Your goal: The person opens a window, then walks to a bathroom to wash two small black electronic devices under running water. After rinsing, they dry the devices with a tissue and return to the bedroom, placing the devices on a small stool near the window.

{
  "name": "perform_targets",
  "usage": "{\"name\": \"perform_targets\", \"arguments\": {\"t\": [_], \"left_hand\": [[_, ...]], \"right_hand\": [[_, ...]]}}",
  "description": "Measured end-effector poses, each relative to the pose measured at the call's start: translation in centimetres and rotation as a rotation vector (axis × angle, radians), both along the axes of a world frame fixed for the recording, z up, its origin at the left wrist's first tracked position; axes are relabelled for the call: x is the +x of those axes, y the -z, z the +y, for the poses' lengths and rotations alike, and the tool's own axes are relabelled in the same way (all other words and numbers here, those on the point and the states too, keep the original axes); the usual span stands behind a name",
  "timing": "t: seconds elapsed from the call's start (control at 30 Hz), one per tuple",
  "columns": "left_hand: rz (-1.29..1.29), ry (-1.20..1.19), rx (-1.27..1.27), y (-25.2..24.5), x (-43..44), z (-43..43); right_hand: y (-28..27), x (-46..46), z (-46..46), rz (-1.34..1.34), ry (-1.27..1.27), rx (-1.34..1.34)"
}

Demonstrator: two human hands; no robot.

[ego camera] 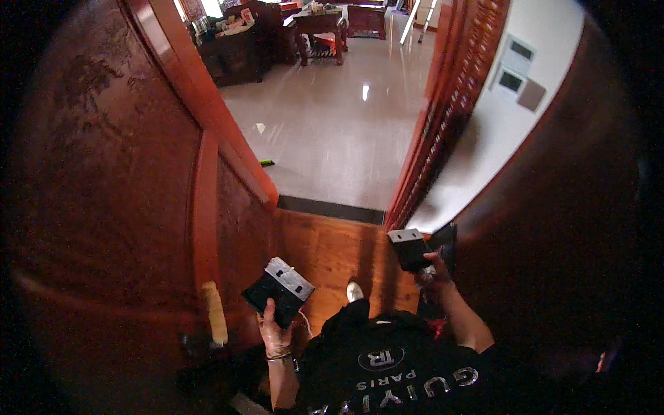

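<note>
My left hand grips a flat dark block with a pale, slotted strip along its upper edge, the thumb lying across its face. A similar dark block with a pale strip is in my right hand, near the foot of the right door frame. Both objects are held apart, in front of my body. Their exact kind is not clear. A thin white cord hangs beside the left block.
A carved wooden door stands on the left, a paint-roller-like yellow cylinder near it. Past the dark threshold lies a tiled floor with a wooden table and a ladder. Switches sit on the right wall.
</note>
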State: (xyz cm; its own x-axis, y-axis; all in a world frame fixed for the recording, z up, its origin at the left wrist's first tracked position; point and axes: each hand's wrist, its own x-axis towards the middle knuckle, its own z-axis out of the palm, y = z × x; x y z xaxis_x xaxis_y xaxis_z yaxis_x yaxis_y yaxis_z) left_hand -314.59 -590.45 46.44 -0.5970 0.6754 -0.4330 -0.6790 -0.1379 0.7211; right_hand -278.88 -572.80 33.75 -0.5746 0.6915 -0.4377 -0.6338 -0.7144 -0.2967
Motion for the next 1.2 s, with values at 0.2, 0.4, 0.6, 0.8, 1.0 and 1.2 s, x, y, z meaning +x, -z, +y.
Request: {"name": "perform_targets", "arguments": {"t": [0.2, 0.4, 0.6, 0.8, 1.0, 1.2], "left_hand": [[0.054, 0.002, 0.008, -0.4, 0.1, -3.2], [0.126, -0.005, -0.107, -0.5, -0.1, -5.2], [0.288, -0.149, -0.195, 1.3, -1.8, -8.2], [1.561, 0.144, -0.211, 1.5, -3.1, -11.2], [1.042, 0.330, -0.260, -3.5, -2.0, -5.0], [0.468, 0.279, -0.211, -2.8, -7.2, 19.4]], "right_hand": [[-3.0, -0.4, -4.9, -0.001, 0.032, -0.033], [0.5, -0.5, -5.5, 0.043, -0.004, -0.056], [0.2, -3.3, -3.4, -0.142, -0.086, -0.118], [-2.9, -2.1, -3.9, 0.071, 0.017, 0.011], [-1.5, 1.2, -4.0, 0.169, 0.192, -0.084], [-1.5, 3.1, 3.0, 0.099, 0.613, -0.109]]}}
